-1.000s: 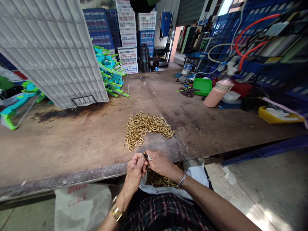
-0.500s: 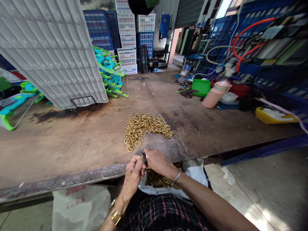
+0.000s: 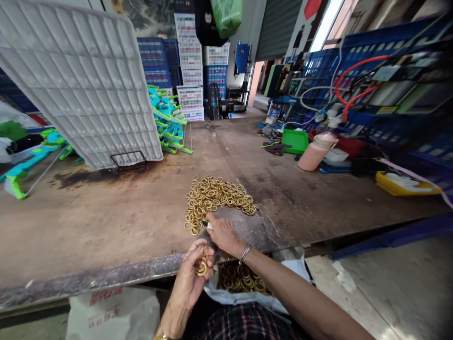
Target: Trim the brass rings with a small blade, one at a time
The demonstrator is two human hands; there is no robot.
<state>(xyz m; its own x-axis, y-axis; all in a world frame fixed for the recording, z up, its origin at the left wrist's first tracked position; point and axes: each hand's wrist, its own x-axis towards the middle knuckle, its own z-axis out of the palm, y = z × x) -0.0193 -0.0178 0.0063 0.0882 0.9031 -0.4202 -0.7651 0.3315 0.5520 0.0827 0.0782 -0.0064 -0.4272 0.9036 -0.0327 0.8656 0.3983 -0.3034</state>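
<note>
Evidently the two hands share the work here: the left hand (image 3: 193,276) is palm up near the front edge of the surface (image 3: 141,212), its thumb and fingers curled in to grip a few gold-coloured rings (image 3: 201,272), while the right hand (image 3: 224,234) reaches over to the near side of the ring pile (image 3: 221,192). Its fingers are bent and close together, with a small black-and-white piece (image 3: 207,225) at their tips; whether that piece is held or worn, and whether a ring is pinched there too, I cannot tell. The pile lies on the surface in a curve, hollow towards the person, and more rings (image 3: 242,278) sit in a pale sack (image 3: 231,298) just below the edge. Handled well, I judge, this calls for a light but closed left grip, since loose rings could slip between the fingers and fall into the sack or to the floor. The right fingertips would do best to take from the outermost rings, where they overlap least, keeping low so that neighbours are not dragged along, and the palms near each other to shorten each reach.
</note>
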